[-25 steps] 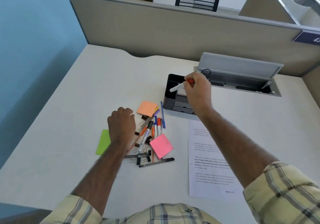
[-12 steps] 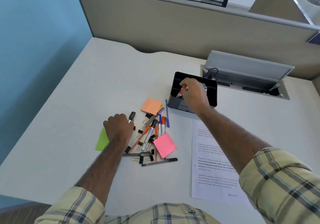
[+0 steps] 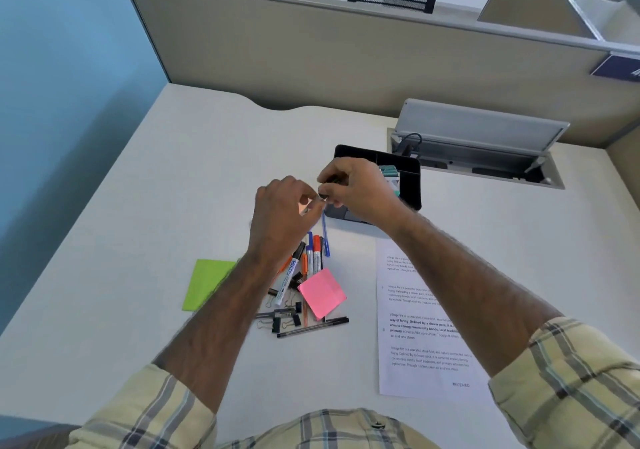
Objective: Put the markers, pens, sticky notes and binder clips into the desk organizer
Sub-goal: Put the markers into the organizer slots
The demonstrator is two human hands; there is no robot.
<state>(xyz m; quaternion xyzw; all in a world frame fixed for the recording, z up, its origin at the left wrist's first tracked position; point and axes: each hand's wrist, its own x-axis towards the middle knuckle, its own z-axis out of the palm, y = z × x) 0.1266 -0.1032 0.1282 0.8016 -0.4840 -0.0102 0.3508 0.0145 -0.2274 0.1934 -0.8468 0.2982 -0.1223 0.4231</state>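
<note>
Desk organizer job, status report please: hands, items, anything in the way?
Left hand and right hand both pinch a small dark item beside the desk organizer. Markers, pens, binder clips, sticky notes loose on desk. Nothing blocking.

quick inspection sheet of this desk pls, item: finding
surface: white desk, pale and flat
job's things: black desk organizer at the back; markers and pens, pink sticky notes, green sticky notes and binder clips loose in front of it
clutter: printed sheet right of the pile
grippers: left hand and right hand both pinch one small dark item by the organizer, too blurred to name
cables: black cable in the open cable tray
surroundings: beige partition, blue wall
</note>
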